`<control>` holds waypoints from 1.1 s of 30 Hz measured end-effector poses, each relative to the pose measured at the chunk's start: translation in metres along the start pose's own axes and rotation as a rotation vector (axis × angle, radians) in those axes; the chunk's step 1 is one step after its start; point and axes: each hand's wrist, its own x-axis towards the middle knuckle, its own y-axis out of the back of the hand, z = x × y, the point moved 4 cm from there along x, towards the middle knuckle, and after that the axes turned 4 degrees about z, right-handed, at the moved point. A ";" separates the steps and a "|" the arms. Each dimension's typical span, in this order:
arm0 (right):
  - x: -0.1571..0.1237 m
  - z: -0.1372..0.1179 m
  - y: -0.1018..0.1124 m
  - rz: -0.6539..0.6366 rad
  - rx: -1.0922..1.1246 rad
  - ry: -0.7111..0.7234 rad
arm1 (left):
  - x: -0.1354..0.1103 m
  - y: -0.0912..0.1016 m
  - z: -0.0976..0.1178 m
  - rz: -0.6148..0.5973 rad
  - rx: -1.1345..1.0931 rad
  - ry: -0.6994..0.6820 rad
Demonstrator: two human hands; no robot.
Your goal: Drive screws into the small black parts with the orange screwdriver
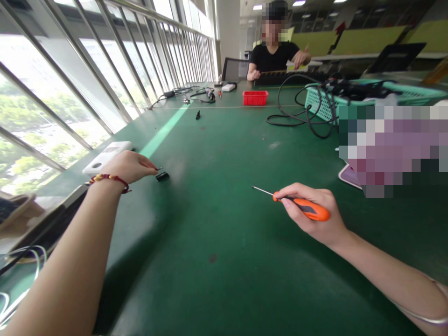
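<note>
An orange-and-grey screwdriver (313,210) is gripped in my right hand (320,205), its thin metal shaft pointing left above the green table (217,219). On the left, my left hand (131,167) is closed in a pinch. A tiny dark, thin piece (159,168) sticks out from its fingertips, too small to name. Right beside those fingertips lies a small black block-shaped part (162,176) on the table. A red braided bracelet (110,178) circles my left wrist.
A white power strip (107,156) lies by the railing. Farther back are a small black piece (198,115), cables (196,93), a red bin (255,98) and a teal basket (318,105) with black cables. A person in black (273,58) sits at the far end.
</note>
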 end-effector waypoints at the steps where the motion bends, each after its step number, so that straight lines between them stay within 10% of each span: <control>1: 0.000 0.000 0.000 -0.001 0.000 -0.002 | -0.001 0.001 0.001 -0.001 -0.002 -0.004; 20: 0.001 -0.001 -0.001 -0.008 -0.006 0.005 | 0.003 -0.013 0.010 -0.053 0.026 -0.034; 27: -0.001 0.003 -0.001 0.014 -0.017 -0.040 | -0.006 -0.031 0.053 0.069 -0.031 -0.393; 33: -0.002 0.010 -0.001 0.099 -0.033 -0.116 | -0.050 -0.056 0.123 -0.110 -0.440 -0.768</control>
